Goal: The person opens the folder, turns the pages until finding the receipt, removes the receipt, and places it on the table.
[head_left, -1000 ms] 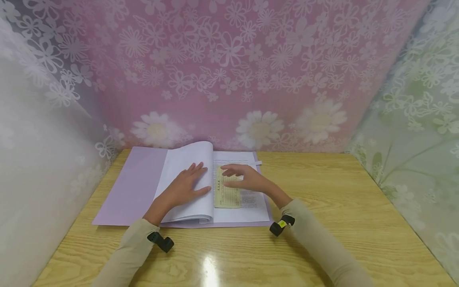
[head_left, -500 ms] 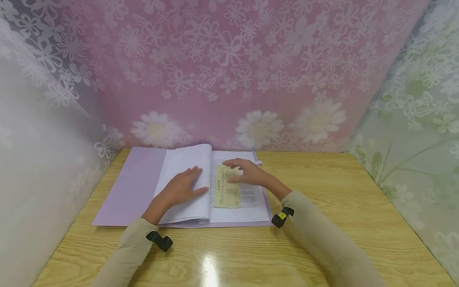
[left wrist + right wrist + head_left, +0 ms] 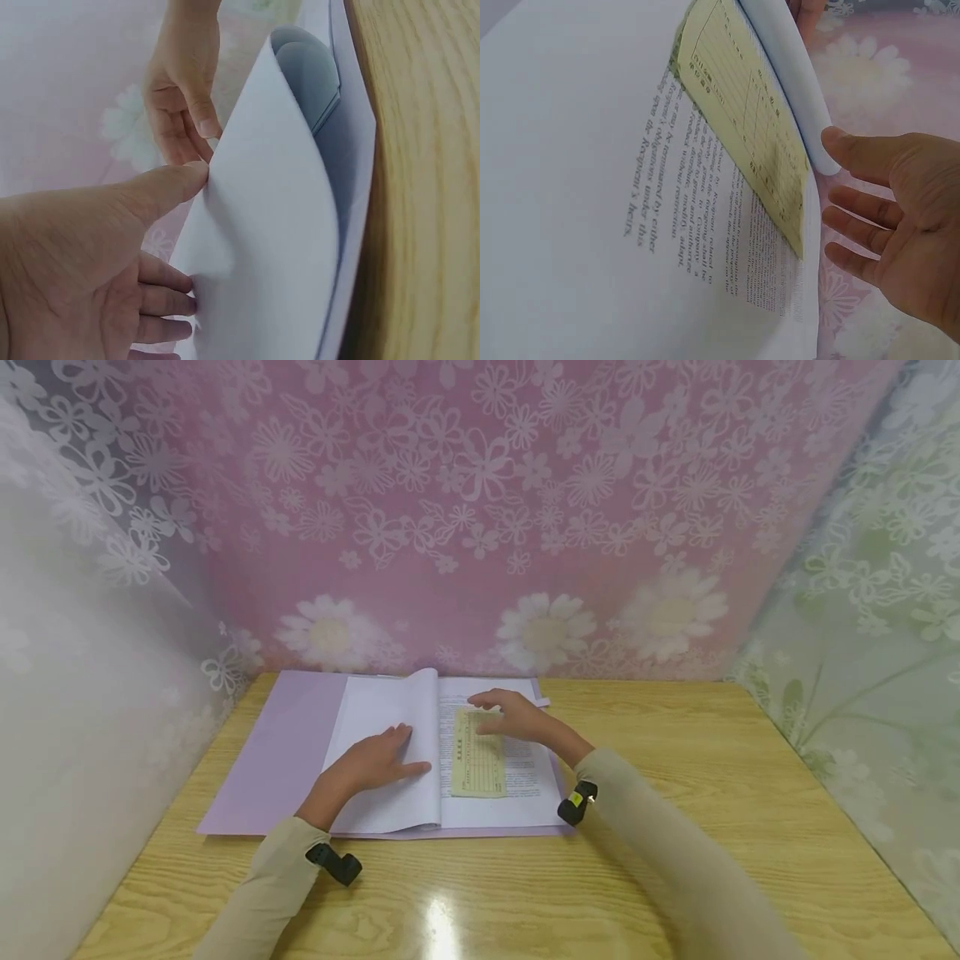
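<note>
A lilac folder [image 3: 251, 752] lies spread on the table, holding a sheaf of paper. My left hand [image 3: 367, 768] rests with spread fingers on the white sheets [image 3: 382, 706] turned over to the left; their edge bulges up in a curl along the middle. To the right is a printed page [image 3: 498, 814], and on it lies a yellow ruled slip [image 3: 478, 772] with printed characters. Over the slip's upper part hovers my right hand [image 3: 521, 718], fingers loosely bent and nothing in them. In the right wrist view its thumb is right by the curled sheets.
The wooden table [image 3: 675, 827] extends to the right and in front of the folder. A small white tab [image 3: 543, 701] sticks out at the folder's upper right. Behind stands a pink flowered cloth [image 3: 480, 527], with pale flowered cloths at both sides.
The curled sheets have sunk lower and their fold has shifted slightly left, showing more of the slip. My left hand has slid slightly toward me; the right has moved slightly away from me.
</note>
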Demonstrator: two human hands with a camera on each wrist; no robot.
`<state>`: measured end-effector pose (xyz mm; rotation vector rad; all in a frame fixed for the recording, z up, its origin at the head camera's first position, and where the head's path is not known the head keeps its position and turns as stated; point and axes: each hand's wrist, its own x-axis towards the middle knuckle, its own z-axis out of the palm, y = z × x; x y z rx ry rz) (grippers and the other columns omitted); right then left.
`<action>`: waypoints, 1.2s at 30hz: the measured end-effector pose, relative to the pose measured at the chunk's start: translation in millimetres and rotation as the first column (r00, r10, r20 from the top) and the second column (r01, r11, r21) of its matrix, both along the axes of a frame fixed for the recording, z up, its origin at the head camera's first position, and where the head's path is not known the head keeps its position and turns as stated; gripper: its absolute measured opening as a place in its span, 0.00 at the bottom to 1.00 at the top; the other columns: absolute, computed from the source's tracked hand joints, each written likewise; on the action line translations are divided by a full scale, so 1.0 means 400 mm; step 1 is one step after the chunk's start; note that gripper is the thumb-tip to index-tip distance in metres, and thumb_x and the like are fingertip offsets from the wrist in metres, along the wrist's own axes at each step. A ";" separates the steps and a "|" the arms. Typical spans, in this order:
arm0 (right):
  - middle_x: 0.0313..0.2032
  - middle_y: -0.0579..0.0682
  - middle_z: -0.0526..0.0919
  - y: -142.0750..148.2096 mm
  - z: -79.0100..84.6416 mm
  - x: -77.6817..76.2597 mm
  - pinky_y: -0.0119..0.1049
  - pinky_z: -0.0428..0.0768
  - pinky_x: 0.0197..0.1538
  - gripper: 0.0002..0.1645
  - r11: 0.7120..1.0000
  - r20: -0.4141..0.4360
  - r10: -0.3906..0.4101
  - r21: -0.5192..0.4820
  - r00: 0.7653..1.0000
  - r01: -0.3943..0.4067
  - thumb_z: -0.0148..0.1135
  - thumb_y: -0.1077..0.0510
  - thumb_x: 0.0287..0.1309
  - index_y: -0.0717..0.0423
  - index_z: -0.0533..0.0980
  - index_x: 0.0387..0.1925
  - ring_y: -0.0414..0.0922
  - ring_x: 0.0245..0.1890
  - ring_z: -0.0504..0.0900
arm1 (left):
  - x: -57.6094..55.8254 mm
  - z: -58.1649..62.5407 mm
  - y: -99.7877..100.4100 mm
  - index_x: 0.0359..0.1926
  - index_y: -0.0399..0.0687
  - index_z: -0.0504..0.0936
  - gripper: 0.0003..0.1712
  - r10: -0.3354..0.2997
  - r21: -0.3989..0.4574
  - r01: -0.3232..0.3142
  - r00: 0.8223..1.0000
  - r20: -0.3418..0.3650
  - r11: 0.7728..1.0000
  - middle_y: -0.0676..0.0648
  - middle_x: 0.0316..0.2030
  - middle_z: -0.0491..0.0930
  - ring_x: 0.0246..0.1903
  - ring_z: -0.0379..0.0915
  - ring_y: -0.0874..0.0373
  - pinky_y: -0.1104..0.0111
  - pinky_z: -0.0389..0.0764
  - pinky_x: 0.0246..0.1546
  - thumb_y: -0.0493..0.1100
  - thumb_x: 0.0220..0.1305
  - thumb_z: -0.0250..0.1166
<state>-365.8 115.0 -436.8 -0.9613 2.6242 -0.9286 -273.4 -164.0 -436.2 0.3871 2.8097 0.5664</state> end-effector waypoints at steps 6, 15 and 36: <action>0.65 0.58 0.77 -0.013 -0.016 -0.018 0.51 0.73 0.70 0.34 0.997 -0.002 -0.026 0.066 1.000 0.026 0.69 0.55 0.64 0.61 0.72 0.69 0.56 0.65 0.75 | -0.001 -0.003 -0.006 0.79 0.33 0.52 0.55 -0.006 0.002 0.006 0.998 0.066 1.000 0.33 0.78 0.52 0.78 0.49 0.38 0.46 0.59 0.76 0.68 0.70 0.59; 0.61 0.58 0.79 -0.023 -0.031 -0.037 0.49 0.74 0.68 0.36 0.989 -0.027 -0.059 0.131 0.998 0.062 0.73 0.54 0.61 0.60 0.73 0.68 0.54 0.63 0.77 | -0.005 -0.007 -0.021 0.80 0.37 0.50 0.55 -0.008 0.028 0.005 0.995 0.096 1.000 0.35 0.80 0.49 0.80 0.44 0.38 0.45 0.56 0.77 0.68 0.69 0.59; 0.55 0.59 0.78 -0.039 -0.028 -0.047 0.49 0.74 0.68 0.38 0.987 -0.020 -0.037 0.155 0.999 0.039 0.77 0.60 0.54 0.59 0.74 0.67 0.53 0.58 0.77 | -0.006 -0.011 -0.032 0.81 0.38 0.49 0.57 -0.015 0.045 0.010 0.994 0.110 0.999 0.36 0.81 0.46 0.80 0.43 0.38 0.44 0.55 0.77 0.69 0.68 0.60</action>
